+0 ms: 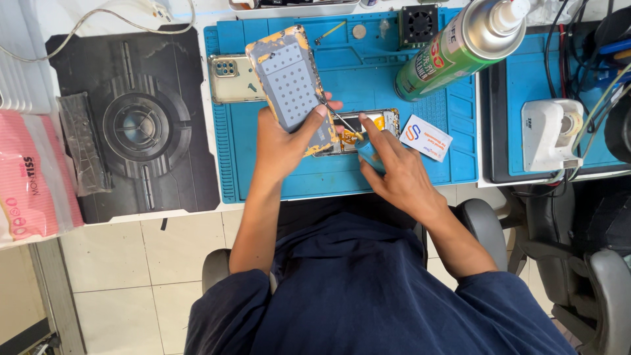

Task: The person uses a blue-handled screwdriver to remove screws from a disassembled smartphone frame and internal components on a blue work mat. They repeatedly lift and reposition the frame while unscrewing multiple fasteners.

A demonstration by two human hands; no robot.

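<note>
On the blue work mat [420,167], head view: left hand [279,141] closed around a detached phone panel [289,82], grey perforated face with orange-yellow residue along the edges. The panel tilts up off the mat, its long axis running from the hand up and slightly left, away from the body. Right hand [394,174] pinched shut on a thin metal tool [342,121], tip aimed up-left to the panel's lower right edge, just at the left thumb. A small blue object sits under the right fingers; cannot tell what it is.

The opened phone body [368,125] lies flat on the mat, directly beneath and between both hands, long axis left-right, orange parts showing inside. The right hand is nearer it; the left is taken up by the panel.

Left of the panel on the mat: a pale phone back cover [230,79] with camera cluster. Right of the phone body: a white card [426,137]. Up-right: green spray can [460,46], lying at a slant. Mat-top compartments hold a coin-like disc [359,31] and a small fan [419,24]. Left of the mat on the tabletop: black pad [131,125].
</note>
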